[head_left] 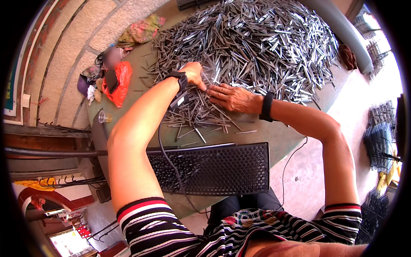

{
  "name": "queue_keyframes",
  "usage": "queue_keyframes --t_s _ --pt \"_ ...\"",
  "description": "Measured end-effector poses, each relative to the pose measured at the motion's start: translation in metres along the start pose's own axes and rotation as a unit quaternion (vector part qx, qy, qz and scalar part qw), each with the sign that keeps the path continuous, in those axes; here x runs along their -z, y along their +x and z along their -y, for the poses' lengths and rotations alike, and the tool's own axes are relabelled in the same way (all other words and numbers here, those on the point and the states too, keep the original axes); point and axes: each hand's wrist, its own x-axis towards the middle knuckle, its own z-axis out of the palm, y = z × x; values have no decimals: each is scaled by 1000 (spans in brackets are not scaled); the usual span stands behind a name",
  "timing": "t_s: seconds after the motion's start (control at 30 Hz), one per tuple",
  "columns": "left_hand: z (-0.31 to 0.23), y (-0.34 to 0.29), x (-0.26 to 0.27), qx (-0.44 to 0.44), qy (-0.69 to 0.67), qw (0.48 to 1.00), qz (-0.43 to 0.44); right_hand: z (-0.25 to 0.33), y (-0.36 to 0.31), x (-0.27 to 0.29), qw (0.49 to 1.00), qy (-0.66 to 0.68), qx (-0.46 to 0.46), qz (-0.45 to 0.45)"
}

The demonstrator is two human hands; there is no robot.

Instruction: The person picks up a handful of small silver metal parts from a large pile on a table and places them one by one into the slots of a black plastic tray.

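A large heap of thin, dark and shiny metal strips (252, 47) covers the far part of the green table. At the near side of this heap, my left hand (193, 73) is bent with its thumb pointing right. Its other fingers are mostly hidden, and blurred strips lie beside it, so I cannot tell whether it grips any. My right hand (235, 98) rests palm down over the strips, fingers stretched out toward the left thumb. The fingertips of the right hand nearly meet that thumb. Loose strips (199, 118) are scattered just below both hands.
A black perforated tray (231, 169) sits along the near edge of the green table (282, 141), with small shiny pieces in its left half. A red plastic bag (122, 83), a clear cup (104, 116) and cloths (141, 31) lie left. Cables run from my wrists.
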Motion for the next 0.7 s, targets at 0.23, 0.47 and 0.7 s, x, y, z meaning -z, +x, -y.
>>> queue_keyframes --t_s 0.23,0.47,0.7 --pt "-6 4 7 -17 -23 999 16 17 -16 18 998 49 27 31" --pt "-36 -4 -7 -5 -34 999 30 23 -29 42 998 53 5 -27" --pt "-44 -8 -14 2 -57 997 47 24 -32 32 1000 -15 -12 6"
